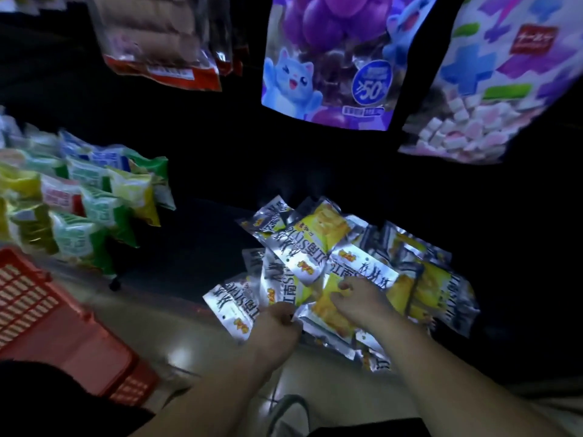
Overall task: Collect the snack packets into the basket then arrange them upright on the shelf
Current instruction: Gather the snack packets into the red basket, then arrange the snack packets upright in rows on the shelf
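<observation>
The left hand (277, 323) curls its fingers round the near edge of a silver-and-yellow packet, pinching it. Just beside it, the right hand (362, 305) bends its fingers down over a yellow packet and grips it. Both reach into the loose heap of snack packets (315, 247) lying flat on the dark low shelf (195, 241). The red basket (47, 310) sits well apart at the left, below upright green and white packets (94, 200).

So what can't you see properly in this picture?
Head view:
- Red basket: cut off by the left edge; its inside is not shown.
- Snack packets: overlapping, and partly covered by the left hand and right hand, so no count.
- Shelf behind them: too dark.
- Writing on the hanging bags: blurred.
</observation>
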Demonstrator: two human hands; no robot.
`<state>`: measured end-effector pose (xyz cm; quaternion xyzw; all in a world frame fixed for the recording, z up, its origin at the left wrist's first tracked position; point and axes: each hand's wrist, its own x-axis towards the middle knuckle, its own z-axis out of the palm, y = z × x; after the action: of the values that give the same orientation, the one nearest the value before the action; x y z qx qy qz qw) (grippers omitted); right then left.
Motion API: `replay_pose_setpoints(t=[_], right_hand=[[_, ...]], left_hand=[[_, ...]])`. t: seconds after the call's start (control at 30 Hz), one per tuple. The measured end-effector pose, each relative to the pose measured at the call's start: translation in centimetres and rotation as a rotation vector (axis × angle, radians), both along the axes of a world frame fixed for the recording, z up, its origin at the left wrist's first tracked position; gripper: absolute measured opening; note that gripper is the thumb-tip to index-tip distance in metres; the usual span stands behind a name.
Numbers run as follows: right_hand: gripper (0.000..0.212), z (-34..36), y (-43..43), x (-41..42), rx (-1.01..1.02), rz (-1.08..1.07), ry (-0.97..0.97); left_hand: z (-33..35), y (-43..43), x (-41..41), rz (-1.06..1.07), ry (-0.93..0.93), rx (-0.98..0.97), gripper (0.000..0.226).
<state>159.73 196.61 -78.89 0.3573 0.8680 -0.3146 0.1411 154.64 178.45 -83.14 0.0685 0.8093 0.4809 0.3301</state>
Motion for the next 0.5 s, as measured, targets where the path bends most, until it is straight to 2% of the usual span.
replay_pose_setpoints(t=[0.13, 0.23, 0.33, 0.4, 0.5], right_hand=[[0.063, -1.1, 2.0, 3.8, -0.103, -0.031, -0.061], [0.055, -1.5, 3.0, 4.6, -0.138, -0.108, -0.017], [0.043, -3.4, 2.7, 5.4, -0.057, -0.329, 0.111], [0.049, -5.7, 2.6, 6.6, -0.019, -0.462, 0.127], [0.060, -8.0, 2.8, 7.2, -0.201, -0.629, 0.103]], left_hand=[[-1.8, 3.3, -2.0, -0.219, 0.325, -0.077, 0.030], [-3.0, 5.1, -2.8, -0.251, 0.517, -0.162, 0.030], [-4.5, 6.6, -2.7, -0.239, 0.471, -0.188, 0.042], [-5.1, 7.6, -2.6, -0.242, 0.417, -0.214, 0.062], [-5.4, 8.6, -2.4, -0.254, 0.447, -0.337, 0.075]])
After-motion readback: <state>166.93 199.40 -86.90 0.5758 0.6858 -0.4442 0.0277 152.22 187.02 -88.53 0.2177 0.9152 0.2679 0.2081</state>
